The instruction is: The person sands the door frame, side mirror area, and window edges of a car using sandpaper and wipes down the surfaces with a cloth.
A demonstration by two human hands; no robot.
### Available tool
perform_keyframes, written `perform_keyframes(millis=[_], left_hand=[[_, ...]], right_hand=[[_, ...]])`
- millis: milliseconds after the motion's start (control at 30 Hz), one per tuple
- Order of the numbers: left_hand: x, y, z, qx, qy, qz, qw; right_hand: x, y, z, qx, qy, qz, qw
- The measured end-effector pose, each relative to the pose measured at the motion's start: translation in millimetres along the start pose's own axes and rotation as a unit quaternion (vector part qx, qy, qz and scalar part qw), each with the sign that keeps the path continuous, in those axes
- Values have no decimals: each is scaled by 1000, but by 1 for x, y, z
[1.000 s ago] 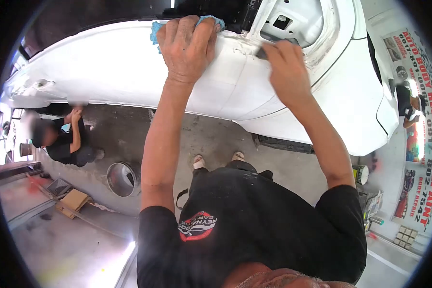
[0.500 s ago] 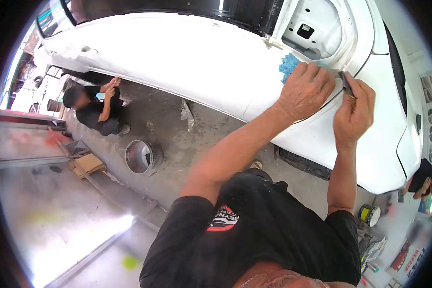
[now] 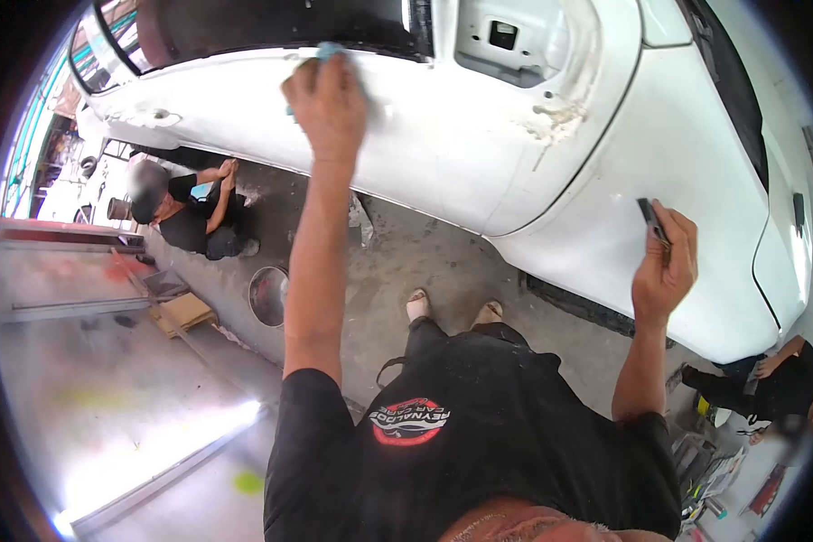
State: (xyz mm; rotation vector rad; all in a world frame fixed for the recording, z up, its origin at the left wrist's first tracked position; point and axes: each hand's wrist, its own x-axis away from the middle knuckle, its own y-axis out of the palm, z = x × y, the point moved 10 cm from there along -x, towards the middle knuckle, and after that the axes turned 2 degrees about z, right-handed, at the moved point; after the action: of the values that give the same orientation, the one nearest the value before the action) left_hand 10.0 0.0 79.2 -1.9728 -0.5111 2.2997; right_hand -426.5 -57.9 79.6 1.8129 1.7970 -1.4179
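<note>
My left hand is closed round a crumpled blue cloth and presses it on the white car door, just below the dark window. Only bits of the cloth show past the fingers. My right hand grips a small flat tool with a dark, blade-like end, in front of the white front fender. Whether that tool touches the fender I cannot tell. Between the hands, a rough off-white filler patch marks the door below the mirror-mount opening.
A co-worker in black crouches by the car at the left. Another person is low at the right, past the bumper. A bucket stands on the floor behind me. Cardboard lies beside the partition at left.
My left hand and the cloth have swept left along the door, from beside the mirror-mount opening to below the window. My right hand, still holding the tool, has drawn down from the door's edge.
</note>
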Motion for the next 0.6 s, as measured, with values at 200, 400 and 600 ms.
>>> perform_keyframes(millis=[200, 400, 600], left_hand=[[38, 9, 213, 156, 101, -34, 982], [0, 7, 224, 343, -107, -5, 933], [16, 12, 224, 223, 81, -69, 969]], right_hand=[[-15, 26, -13, -57, -25, -20, 998], [-20, 25, -31, -73, -50, 11, 996], [-22, 18, -42, -50, -38, 22, 998]])
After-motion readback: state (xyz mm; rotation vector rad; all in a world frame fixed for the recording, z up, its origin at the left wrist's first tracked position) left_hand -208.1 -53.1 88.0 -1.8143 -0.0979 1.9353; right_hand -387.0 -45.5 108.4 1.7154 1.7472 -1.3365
